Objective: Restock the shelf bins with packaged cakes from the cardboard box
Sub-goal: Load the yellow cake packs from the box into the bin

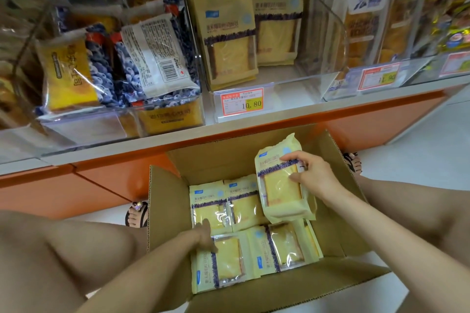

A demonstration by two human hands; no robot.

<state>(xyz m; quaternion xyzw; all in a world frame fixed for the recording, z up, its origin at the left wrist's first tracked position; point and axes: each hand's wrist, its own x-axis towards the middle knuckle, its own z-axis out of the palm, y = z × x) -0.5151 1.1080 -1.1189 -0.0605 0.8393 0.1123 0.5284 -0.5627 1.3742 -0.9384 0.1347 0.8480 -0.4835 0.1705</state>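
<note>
An open cardboard box sits on the floor between my knees, with several pale yellow cake packs lying flat inside. My right hand grips one yellow cake pack by its right edge, raised and tilted above the others. My left hand reaches down into the box's left side, its fingers tucked at the edge of a lower pack. On the shelf above, a clear bin holds matching upright packs.
A clear bin at the left holds blueberry and orange-labelled cake packs. Another clear bin at the right holds toast bags. Price tags line the white shelf edge. An orange base panel runs below. My sandalled feet flank the box.
</note>
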